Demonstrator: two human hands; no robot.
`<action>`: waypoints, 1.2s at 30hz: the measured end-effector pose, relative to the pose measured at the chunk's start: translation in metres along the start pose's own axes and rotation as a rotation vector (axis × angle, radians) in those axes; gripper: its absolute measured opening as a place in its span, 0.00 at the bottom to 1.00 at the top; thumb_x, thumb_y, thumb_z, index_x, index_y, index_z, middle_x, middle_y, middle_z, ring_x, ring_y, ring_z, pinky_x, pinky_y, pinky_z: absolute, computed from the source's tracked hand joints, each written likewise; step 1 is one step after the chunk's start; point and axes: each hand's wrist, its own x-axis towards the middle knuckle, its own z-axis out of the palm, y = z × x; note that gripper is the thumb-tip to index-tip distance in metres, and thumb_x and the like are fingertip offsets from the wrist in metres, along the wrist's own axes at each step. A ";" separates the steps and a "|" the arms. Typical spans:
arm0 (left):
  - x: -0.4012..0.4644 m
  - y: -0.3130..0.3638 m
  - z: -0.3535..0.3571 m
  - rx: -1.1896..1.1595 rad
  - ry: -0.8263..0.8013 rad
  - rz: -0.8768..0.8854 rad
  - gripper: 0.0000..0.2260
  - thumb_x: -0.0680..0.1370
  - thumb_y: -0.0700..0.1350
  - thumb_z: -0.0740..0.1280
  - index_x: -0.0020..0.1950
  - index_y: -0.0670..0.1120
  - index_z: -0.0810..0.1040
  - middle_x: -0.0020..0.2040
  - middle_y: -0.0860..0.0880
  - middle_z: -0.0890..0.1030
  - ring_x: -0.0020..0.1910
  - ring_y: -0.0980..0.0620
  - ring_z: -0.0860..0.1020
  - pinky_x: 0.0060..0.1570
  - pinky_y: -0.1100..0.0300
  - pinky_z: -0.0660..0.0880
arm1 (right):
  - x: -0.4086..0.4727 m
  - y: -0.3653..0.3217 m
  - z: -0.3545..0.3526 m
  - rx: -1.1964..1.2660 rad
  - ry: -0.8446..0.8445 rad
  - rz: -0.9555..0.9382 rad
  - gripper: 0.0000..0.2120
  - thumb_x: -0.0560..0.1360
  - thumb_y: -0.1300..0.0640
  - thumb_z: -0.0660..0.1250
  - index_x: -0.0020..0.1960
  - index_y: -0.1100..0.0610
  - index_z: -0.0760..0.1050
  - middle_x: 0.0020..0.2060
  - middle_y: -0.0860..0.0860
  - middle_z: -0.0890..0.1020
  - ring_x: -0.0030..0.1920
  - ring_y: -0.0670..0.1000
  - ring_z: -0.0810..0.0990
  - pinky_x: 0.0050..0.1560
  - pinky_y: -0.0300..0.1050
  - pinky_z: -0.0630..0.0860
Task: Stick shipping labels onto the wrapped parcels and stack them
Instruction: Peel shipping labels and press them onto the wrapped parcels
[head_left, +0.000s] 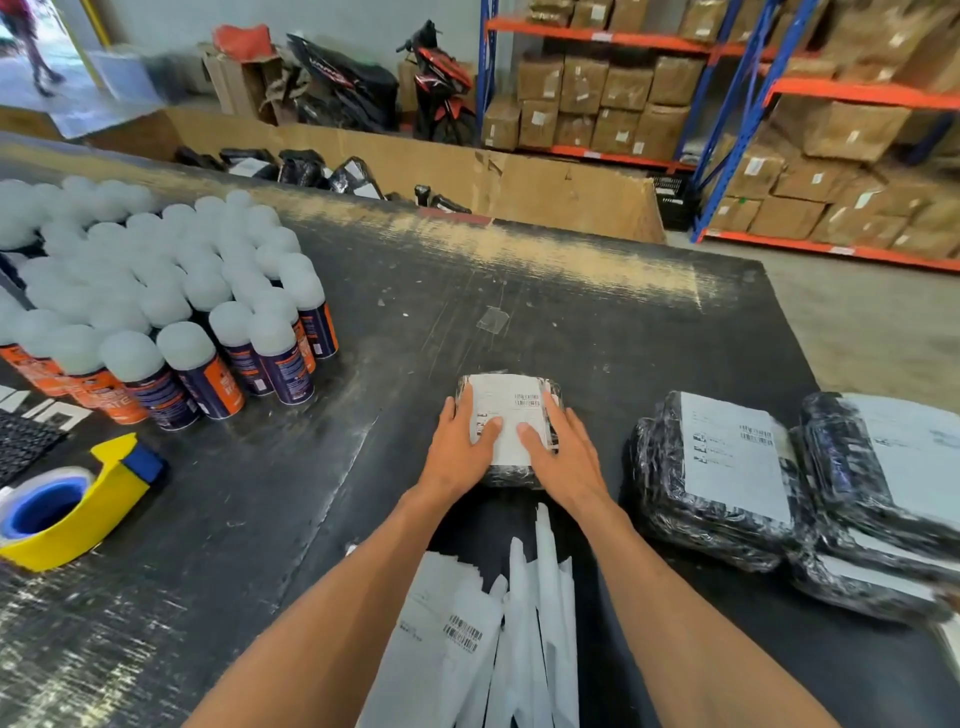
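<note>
A small parcel (511, 475) wrapped in black film lies on the dark table (426, 312) in front of me, with a white shipping label (511, 402) on its top. My left hand (460, 449) and my right hand (563, 454) both rest flat on the label, fingers spread, one on each side. To the right, labelled black parcels sit in two stacks (722, 478) (883, 499). A loose pile of white labels and backing strips (483, 634) lies between my forearms near the table's front edge.
Many spray cans with grey caps (156, 291) crowd the table's left. A yellow tape dispenser (78, 506) and a black keyboard (23, 441) sit at the near left. A big cardboard bin (519, 176) with black parcels stands behind the table; shelves of cartons (779, 130) fill the right.
</note>
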 end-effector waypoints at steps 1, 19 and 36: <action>-0.005 0.001 -0.001 -0.036 0.011 0.009 0.32 0.81 0.60 0.59 0.82 0.53 0.51 0.80 0.47 0.57 0.79 0.46 0.56 0.77 0.46 0.58 | -0.001 0.000 0.002 0.020 0.017 -0.006 0.32 0.81 0.38 0.62 0.81 0.35 0.52 0.83 0.50 0.52 0.82 0.54 0.53 0.78 0.54 0.55; -0.008 0.142 -0.009 -0.053 0.008 0.191 0.31 0.83 0.55 0.61 0.81 0.45 0.54 0.80 0.44 0.59 0.79 0.45 0.57 0.76 0.49 0.59 | -0.037 -0.064 -0.118 -0.031 0.244 -0.107 0.33 0.81 0.38 0.62 0.82 0.45 0.58 0.81 0.54 0.59 0.82 0.55 0.52 0.79 0.54 0.54; -0.057 0.196 0.114 -0.033 -0.174 0.175 0.31 0.83 0.55 0.59 0.81 0.44 0.53 0.77 0.41 0.64 0.75 0.41 0.64 0.71 0.47 0.66 | -0.083 0.032 -0.209 -0.380 0.297 0.049 0.33 0.82 0.36 0.52 0.83 0.49 0.54 0.81 0.60 0.57 0.81 0.61 0.54 0.79 0.59 0.54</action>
